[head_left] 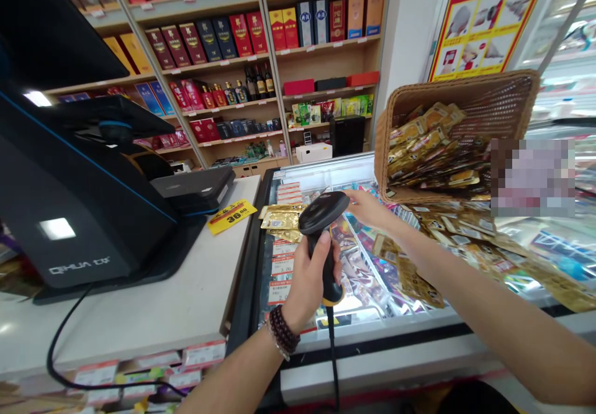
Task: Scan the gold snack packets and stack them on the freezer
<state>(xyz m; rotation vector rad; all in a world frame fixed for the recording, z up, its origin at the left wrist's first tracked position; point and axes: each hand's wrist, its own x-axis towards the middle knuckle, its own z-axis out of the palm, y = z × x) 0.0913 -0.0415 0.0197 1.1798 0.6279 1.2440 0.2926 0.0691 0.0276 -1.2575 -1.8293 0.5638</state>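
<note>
My left hand (310, 280) is shut around the black grip of a corded barcode scanner (322, 215), with its head raised over the freezer's glass top. A dark beaded bracelet (283, 330) circles that wrist. My right hand (370, 210) reaches out flat beside the scanner head, fingers extended, with nothing visible in them. It is just below a tilted wicker basket (459, 88) heaped with gold foil sachets (433, 153). More sachets (465, 246) lie spilled across the glass under my right forearm, and a few (282, 220) lie left of the scanner.
A black checkout terminal (69, 203) stands on a white counter (139, 296), with a yellow price tag (231, 216) on it. The chest freezer (298, 172) runs beside the counter. Shelves of boxed liquor (223, 48) stand behind, and a red-and-yellow poster (484, 23) hangs at upper right.
</note>
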